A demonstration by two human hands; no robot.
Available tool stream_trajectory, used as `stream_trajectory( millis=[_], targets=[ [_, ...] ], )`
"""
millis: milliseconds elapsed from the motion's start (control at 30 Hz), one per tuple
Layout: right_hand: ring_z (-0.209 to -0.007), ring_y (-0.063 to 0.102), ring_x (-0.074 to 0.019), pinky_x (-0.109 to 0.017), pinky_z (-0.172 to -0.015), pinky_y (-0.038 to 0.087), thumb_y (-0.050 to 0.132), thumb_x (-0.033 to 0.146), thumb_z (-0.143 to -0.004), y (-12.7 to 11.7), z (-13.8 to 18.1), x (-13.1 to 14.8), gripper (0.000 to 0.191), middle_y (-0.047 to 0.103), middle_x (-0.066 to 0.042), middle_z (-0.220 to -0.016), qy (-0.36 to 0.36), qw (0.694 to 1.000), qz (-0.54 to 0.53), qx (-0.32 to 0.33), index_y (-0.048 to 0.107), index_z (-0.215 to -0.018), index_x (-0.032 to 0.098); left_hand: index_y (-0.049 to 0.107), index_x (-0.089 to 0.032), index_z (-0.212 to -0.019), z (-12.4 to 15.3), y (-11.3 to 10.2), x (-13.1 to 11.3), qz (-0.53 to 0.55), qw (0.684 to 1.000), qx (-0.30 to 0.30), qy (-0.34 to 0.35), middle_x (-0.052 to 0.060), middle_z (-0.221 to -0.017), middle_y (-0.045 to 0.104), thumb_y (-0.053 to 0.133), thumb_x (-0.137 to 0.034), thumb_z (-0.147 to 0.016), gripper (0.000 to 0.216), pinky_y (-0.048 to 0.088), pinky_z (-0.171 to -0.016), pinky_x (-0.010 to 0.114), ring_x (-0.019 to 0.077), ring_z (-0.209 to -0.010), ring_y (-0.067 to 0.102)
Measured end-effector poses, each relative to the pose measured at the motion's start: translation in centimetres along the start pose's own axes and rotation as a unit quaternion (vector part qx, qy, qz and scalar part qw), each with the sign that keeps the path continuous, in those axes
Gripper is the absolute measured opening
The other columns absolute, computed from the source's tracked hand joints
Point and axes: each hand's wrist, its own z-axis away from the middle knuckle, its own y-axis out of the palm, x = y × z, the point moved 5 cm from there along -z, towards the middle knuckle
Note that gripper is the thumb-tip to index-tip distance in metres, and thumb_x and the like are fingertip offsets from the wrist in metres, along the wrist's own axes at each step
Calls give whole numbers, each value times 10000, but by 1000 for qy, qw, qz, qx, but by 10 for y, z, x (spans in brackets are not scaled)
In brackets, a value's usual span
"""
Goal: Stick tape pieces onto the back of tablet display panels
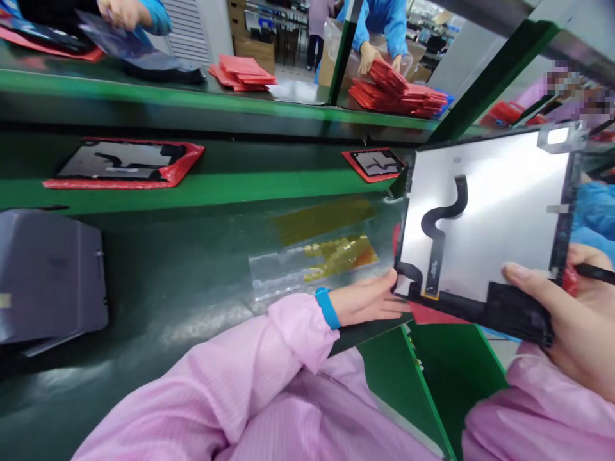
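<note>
A tablet display panel (500,218) is held up and tilted at the right. Its silver back faces me, with a wavy black ribbon cable (435,250) on it. My left hand (372,298), with a blue band at the wrist, grips its lower left corner; the fingertips go behind it. My right hand (567,314) clasps the lower right corner, thumb on the silver back. A thin black stick-like thing (596,274) juts out by the right fingers; its kind is unclear. Red wrapping (435,314) shows behind and under the panel.
Amber tape strips (336,253) on clear film lie on the green table (182,269). A grey case (50,278) stands left. Display panels on red pouches (120,163) (377,164) rest on the ledge. Red pouches (398,93) lie on the shelf, where a co-worker's hands (369,57) handle them.
</note>
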Motion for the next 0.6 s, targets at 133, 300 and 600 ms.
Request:
stream_trajectory(
  millis=[133,300,600],
  targets=[
    [-686,651,-189,-313,-600,575,935,414,-526,51,17,0,591,688,19,-857,-5,992,-73,104,464,-858,281,689,-174,-1247,25,-16,-49,194,973,-59,113,170,-1356,705,644,-921,-717,917,439,-1172,558,403,-1403,558],
    [-750,664,-165,-309,-720,571,867,555,-740,120,10,-20,549,656,26,-880,-160,959,-64,224,412,-885,284,720,-167,-1200,115,-88,-102,38,920,-335,201,114,-1281,762,967,-350,-664,618,497,-1145,519,367,-1288,661],
    [-637,650,-155,-315,-599,551,573,618,-979,198,45,-105,415,688,-9,-815,-57,921,-115,368,653,-1102,231,696,-199,-1275,264,-191,-54,-44,793,-604,67,117,-1378,716,777,-249,-776,508,609,-1035,523,361,-1278,679]
  ],
)
